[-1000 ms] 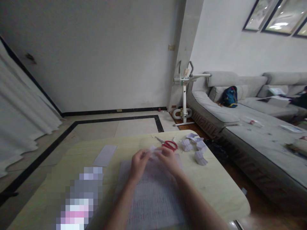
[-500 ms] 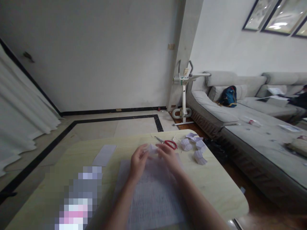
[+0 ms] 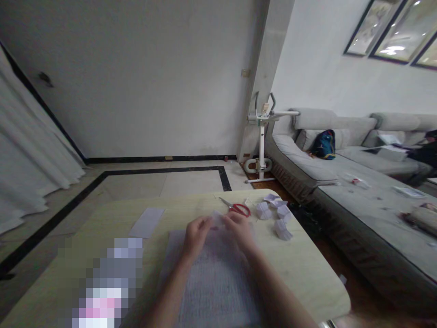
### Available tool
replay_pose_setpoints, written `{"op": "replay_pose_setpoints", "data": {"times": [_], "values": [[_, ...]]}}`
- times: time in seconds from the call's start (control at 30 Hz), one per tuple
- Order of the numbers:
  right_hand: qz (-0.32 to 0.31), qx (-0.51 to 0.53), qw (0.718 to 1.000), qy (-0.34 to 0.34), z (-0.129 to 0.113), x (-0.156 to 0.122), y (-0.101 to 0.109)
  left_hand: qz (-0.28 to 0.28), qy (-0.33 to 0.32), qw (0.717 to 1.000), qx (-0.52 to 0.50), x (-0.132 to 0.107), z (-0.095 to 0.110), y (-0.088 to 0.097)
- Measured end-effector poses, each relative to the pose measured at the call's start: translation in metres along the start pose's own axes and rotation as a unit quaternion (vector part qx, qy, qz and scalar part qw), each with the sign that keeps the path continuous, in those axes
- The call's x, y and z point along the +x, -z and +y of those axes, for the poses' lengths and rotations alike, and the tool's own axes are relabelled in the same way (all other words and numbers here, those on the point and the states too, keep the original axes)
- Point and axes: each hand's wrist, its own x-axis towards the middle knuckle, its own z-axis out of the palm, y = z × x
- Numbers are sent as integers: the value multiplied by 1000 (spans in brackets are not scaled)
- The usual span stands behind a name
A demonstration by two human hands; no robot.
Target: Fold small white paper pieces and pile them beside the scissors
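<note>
Between my hands is a small folded piece of paper (image 3: 216, 219), pale and partly covered by my fingers. My left hand (image 3: 197, 233) pinches its left side, and my right hand (image 3: 240, 228) pinches its right side. Both hands are above a large sheet of paper (image 3: 215, 287) with rows of writing, too blurred to read. Just beyond my right hand lie scissors (image 3: 240, 209) with red handles, their blades pointing to the far left. Several folded paper pieces (image 3: 263, 210) sit to the right of the scissors.
A blank paper rectangle (image 3: 147, 222) lies left of my hands on the pale wooden table (image 3: 307, 273). A pixelated area covers the table's near left. To the right stands a grey sofa (image 3: 348, 196) with a blue backpack (image 3: 324, 144); an exercise machine (image 3: 261, 141) is behind the table.
The camera view has shifted slightly. My fingers have closed in more on the small paper, which is now held flatter and lower between both hands.
</note>
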Motion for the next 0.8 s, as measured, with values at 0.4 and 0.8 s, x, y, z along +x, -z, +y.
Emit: {"op": "replay_pose_setpoints", "data": {"times": [0.4, 0.8], "values": [[-59, 18, 998, -29, 6, 2, 2, -16, 3, 1000, 10, 1, -5, 2], [-8, 43, 997, -61, 10, 3, 0, -22, 33, 998, -42, 2, -8, 1]]}}
